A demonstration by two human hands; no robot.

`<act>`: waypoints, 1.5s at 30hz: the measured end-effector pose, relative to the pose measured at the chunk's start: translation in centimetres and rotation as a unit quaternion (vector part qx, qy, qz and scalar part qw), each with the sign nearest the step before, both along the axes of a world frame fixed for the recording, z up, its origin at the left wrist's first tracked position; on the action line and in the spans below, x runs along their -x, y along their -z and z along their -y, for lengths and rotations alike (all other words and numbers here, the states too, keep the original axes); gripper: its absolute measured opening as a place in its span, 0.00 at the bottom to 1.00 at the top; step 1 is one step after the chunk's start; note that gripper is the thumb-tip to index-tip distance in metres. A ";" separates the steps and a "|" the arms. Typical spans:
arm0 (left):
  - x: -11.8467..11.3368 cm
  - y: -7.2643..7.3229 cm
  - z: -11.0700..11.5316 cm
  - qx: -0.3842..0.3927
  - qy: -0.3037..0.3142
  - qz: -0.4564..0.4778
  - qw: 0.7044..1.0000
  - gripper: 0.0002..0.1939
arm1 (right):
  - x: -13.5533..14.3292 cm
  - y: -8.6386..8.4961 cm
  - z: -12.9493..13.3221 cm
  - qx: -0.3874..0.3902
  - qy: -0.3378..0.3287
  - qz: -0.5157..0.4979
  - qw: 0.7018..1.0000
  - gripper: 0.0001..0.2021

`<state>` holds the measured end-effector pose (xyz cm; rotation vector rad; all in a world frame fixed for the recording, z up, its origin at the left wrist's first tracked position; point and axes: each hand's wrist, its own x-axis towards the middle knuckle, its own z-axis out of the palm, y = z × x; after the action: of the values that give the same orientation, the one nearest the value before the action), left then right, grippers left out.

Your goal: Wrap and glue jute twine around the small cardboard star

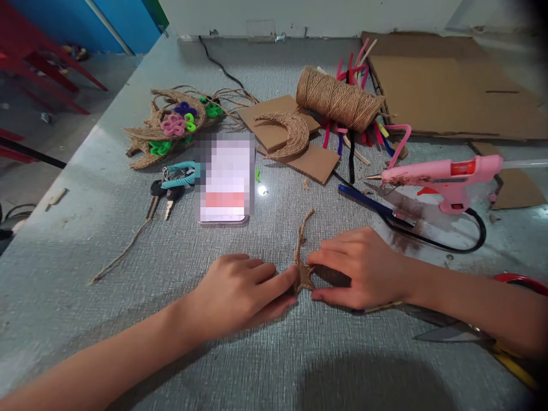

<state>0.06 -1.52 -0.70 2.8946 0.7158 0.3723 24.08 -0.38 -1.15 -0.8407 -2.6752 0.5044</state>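
A small cardboard star point(304, 278) edged with jute twine lies on the table between my two hands. From its top a loose end of twine point(302, 234) runs up and away from me. My left hand point(244, 288) pinches the star's left side between thumb and index finger. On the other side, the fingertips of my right hand point(359, 271) press on the star's right edge, with the thumb low and the index finger near the twine. Part of the star's rim is covered by my fingers.
A pink glue gun point(445, 177) lies at right, its cable looping near a blue pen point(368, 202). Scissors point(458, 332) sit under my right forearm. Beyond are a phone point(226, 180), keys point(169, 197), a twine spool point(338, 97), a twine-wrapped crescent point(295, 137) and cardboard point(449, 80).
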 end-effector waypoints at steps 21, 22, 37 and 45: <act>0.2 0.1 0.2 0.025 -0.027 -0.026 0.999 0.16 | 0.0 0.0 -0.1 0.014 0.002 0.002 1.000 0.18; 0.1 0.1 0.2 0.028 -0.029 -0.027 0.999 0.16 | 0.0 0.0 -0.1 0.015 0.002 0.003 1.000 0.18; 0.0 -0.6 0.1 0.271 -0.130 0.138 0.944 0.15 | 0.0 0.2 -0.2 0.006 -0.002 0.006 1.000 0.18; 0.4 -2.3 -1.2 0.755 -0.255 0.391 0.460 0.16 | 0.0 0.2 -0.2 -0.003 -0.005 0.008 1.000 0.19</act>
<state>-0.32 -0.28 1.59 0.6012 0.8964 0.5753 24.07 -0.16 -1.36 -0.8326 -2.6962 0.4926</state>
